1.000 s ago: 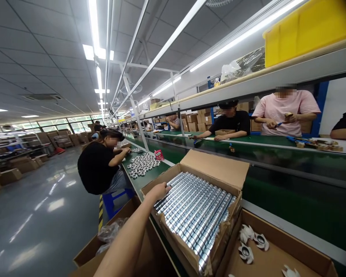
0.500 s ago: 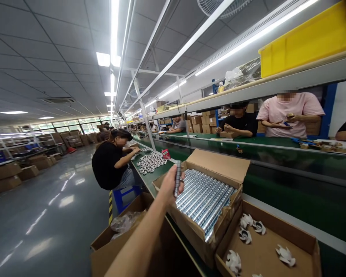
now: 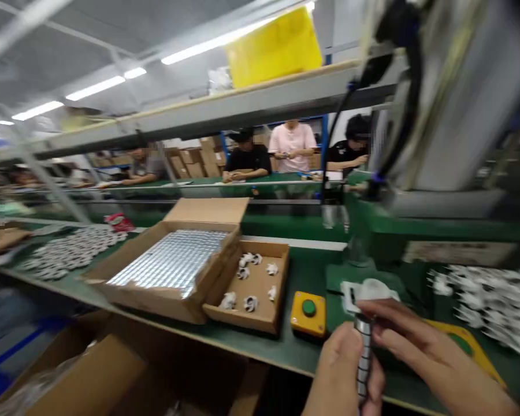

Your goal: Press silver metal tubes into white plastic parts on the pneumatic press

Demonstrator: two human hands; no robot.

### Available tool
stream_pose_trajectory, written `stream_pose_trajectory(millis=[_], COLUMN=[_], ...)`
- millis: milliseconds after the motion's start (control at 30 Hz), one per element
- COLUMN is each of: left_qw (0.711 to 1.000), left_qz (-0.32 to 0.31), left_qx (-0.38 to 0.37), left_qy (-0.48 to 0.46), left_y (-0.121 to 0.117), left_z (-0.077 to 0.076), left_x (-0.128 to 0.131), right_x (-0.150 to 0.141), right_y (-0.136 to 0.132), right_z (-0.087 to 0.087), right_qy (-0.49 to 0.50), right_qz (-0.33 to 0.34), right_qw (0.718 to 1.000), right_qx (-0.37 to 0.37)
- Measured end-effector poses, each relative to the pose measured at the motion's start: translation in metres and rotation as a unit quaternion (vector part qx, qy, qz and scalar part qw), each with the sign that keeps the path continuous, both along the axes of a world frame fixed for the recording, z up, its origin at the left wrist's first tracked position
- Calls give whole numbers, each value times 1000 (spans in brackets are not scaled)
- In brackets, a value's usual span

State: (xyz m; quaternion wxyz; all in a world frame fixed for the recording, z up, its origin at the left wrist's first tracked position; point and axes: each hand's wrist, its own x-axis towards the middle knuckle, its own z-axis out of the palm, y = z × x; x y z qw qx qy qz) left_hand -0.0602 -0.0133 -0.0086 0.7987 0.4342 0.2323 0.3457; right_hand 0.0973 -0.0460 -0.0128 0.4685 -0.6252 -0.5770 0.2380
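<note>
Gripping an upright stack of silver rings (image 3: 364, 358) in the closed left hand (image 3: 344, 375), the person is pinching its top with the right hand (image 3: 420, 352), low over the green bench (image 3: 303, 271) beside the yellow button box (image 3: 308, 312), seemingly to steady it.

I am sitting at a long green workbench (image 3: 260, 341) in a big factory hall. Long lamps (image 3: 96, 88) are shining on the ceiling above me. A grey shelf (image 3: 225, 110) is running over the bench, and a yellow bin (image 3: 274, 49) is standing on it. Across the green conveyor belt (image 3: 286, 222) other people (image 3: 292, 145) are sitting and working. Brown cartons (image 3: 195, 163) are standing behind them.
</note>
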Motion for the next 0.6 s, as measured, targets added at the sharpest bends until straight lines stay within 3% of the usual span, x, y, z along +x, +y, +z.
stream_pose_trajectory(millis=[100,200,300,433,600], left_qw=[997,996,996,996,996], left_qz=[-70,-77,-57,-16,34], left_qx=[16,18,-3,-31,-35], left_qy=[16,47,71,83,73], left_y=[-7,-13,-15,-11,2], left_z=[-10,-15,-16,-14,-16], left_x=[14,19,20,15,3], right_x=[4,-4,-5,8,24], right_y=[-18,-22,-17,5,37], right_z=[17,23,22,28,39], right_qy=[58,106,116,-27,-157], right_qz=[78,101,38,-72,-171], right_qw=[992,987,992,997,972], right_qx=[-76,-64,-39,-32,31])
